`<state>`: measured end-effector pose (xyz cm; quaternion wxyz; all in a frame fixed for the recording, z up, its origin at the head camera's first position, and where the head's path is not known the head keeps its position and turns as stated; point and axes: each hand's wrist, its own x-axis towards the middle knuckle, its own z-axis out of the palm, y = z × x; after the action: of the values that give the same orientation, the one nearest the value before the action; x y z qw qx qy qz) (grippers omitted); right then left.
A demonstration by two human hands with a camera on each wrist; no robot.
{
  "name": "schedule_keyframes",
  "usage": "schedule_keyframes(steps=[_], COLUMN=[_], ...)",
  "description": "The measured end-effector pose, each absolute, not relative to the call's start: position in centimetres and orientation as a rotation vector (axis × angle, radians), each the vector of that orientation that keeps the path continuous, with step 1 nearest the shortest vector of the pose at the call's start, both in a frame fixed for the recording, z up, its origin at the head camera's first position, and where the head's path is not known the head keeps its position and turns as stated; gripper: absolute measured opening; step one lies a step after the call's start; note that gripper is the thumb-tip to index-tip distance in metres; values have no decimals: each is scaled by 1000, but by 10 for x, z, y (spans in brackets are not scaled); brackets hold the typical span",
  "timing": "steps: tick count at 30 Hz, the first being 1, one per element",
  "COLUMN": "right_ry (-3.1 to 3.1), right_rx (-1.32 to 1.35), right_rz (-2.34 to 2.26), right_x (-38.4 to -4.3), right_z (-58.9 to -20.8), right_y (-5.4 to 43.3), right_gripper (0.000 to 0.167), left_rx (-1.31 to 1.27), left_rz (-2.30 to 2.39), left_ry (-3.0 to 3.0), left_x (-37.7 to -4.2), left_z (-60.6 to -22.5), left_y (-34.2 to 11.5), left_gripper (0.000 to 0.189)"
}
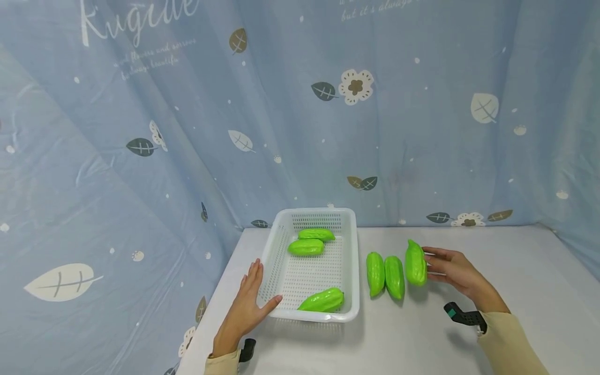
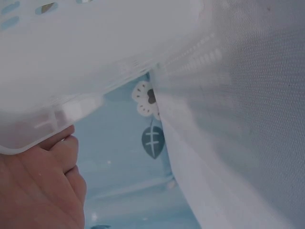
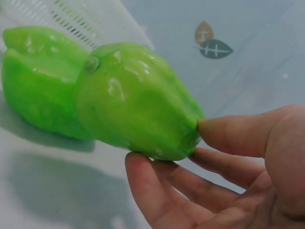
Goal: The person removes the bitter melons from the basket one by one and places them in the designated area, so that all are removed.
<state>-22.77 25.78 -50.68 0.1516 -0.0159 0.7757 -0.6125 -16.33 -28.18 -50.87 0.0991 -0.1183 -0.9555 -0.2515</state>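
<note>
My right hand (image 1: pixel 452 271) pinches a glossy green ridged gourd (image 1: pixel 415 263) between thumb and fingers. A shadow on the tabletop shows below this gourd, and in the right wrist view the thumb presses its near end. Just left of it, two similar gourds (image 1: pixel 395 277) lie side by side on the table. My left hand (image 1: pixel 246 304) rests against the near left corner of a white plastic basket (image 1: pixel 357 271), fingers fairly straight along its side, thumb at the front rim. Inside the basket, two gourds (image 1: pixel 306 247) lie together at the far end and another gourd (image 1: pixel 323 300) at the near end.
The basket stands on a white-covered table (image 1: pixel 398 338). A blue curtain (image 1: pixel 290 130) printed with leaves and flowers hangs behind the table and along its left side. Both wrists wear dark camera mounts (image 1: pixel 464 315).
</note>
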Motion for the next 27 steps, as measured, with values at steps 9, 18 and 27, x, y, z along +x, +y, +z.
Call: schedule_keyframes(steps=[9, 18, 27], right_ry=[2243, 2252, 2276], right_rx=[-60, -71, -65], right_rz=[-1717, -1665, -1605], right_x=[-227, -228, -230], right_z=[-520, -528, -529], right_y=[261, 262, 260], right_gripper=[69, 68, 64], left_rx=[-352, -350, -369], left_rz=[-747, -740, -705], left_ry=[-2828, -2835, -2813], left_x=[-163, -163, -164], left_z=[-508, -508, -510], left_y=[-282, -282, -283], left_gripper=[104, 104, 102])
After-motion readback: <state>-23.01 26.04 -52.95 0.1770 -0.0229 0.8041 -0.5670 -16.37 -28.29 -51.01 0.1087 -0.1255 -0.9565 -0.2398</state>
